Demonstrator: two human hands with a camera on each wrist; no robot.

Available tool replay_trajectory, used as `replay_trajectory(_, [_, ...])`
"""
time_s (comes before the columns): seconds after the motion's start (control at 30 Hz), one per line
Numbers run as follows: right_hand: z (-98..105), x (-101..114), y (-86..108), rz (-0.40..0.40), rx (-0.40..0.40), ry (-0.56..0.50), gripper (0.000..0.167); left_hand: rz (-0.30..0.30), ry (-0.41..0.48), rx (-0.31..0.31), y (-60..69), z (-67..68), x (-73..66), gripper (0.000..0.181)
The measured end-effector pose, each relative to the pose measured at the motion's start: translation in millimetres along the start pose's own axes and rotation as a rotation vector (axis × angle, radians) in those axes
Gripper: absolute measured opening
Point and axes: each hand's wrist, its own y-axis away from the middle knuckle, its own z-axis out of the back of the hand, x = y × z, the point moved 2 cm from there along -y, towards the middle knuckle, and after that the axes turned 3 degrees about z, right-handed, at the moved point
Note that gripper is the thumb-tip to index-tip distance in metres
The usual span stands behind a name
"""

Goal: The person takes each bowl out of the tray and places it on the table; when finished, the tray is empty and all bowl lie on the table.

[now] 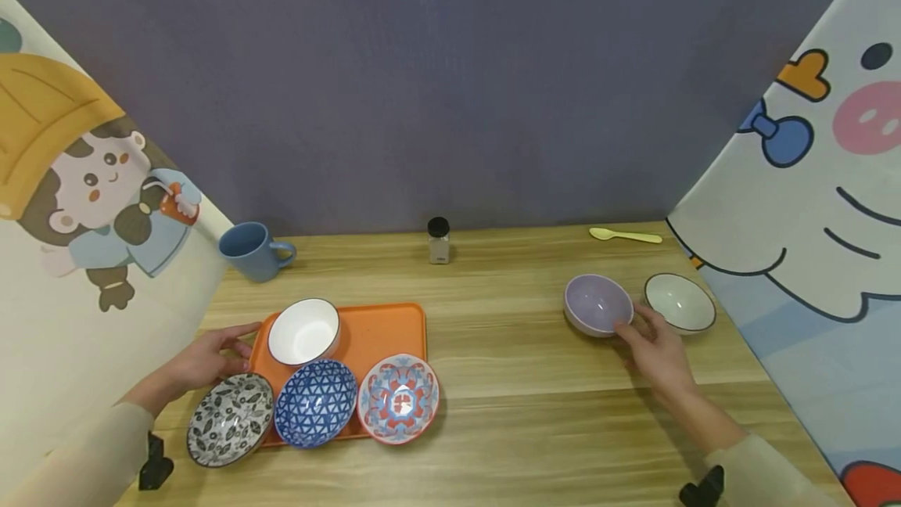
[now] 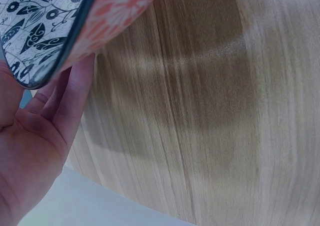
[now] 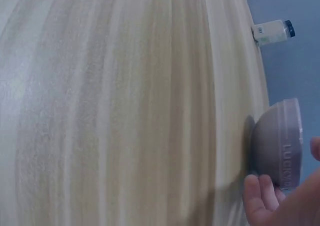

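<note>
Fingers [image 3: 254, 193] of my right hand [image 1: 659, 352] touch the outside of the purple bowl [image 1: 598, 303]. My thumb is over by its rim. That hand is partly spread, and I can't be sure if it has a good grip, or if the bowl is up off the table [image 1: 507, 421]. A pale bowl [image 1: 679, 303] is on the other side of my right fingers. Past both bowls, farther from me, lies a yellow spoon [image 1: 626, 235].

My left hand [image 1: 204, 358] has loose, spread fingers at the edge of the orange tray [image 1: 383, 327]. It isn't gripping any bowl. A white bowl [image 1: 303, 335] sits on the tray, just past those fingertips. A leafy bowl [image 1: 228, 421] is right beside that hand, closer to me. Next to it, going toward my right hand, come a blue bowl [image 1: 317, 405] and a red flower bowl [image 1: 399, 401]. A blue cup [image 1: 256, 253] stands ahead of my left hand. A little jar [image 1: 439, 245] stands far ahead, between my hands.
</note>
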Motion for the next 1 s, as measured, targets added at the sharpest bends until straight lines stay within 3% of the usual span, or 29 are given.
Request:
replay_trajectory(0.3, [16, 27, 10.1, 0.196, -0.07, 0.117, 0.072, -0.006, 0.003, -0.001, -0.4, -1.5, 1.4, 0.075])
replay_trajectory(0.5, [10, 62, 15.1, 0.338, 0.006, 0.195, 0.067, -0.01, 0.008, 0.01, -1.2, -0.1, 0.0, 0.076])
replay_trajectory(0.7, [-28, 100, 9.9, 0.392, 0.168, 0.18, 0.062, 0.016, -0.002, 0.009, -1.2, 0.6, -1.5, 0.076])
replay_trajectory(1.0, [-115, 143, -10.7, 0.499, 0.459, 0.048, 0.063, 0.006, 0.015, 0.019, -1.5, 0.4, -2.5, 0.075])
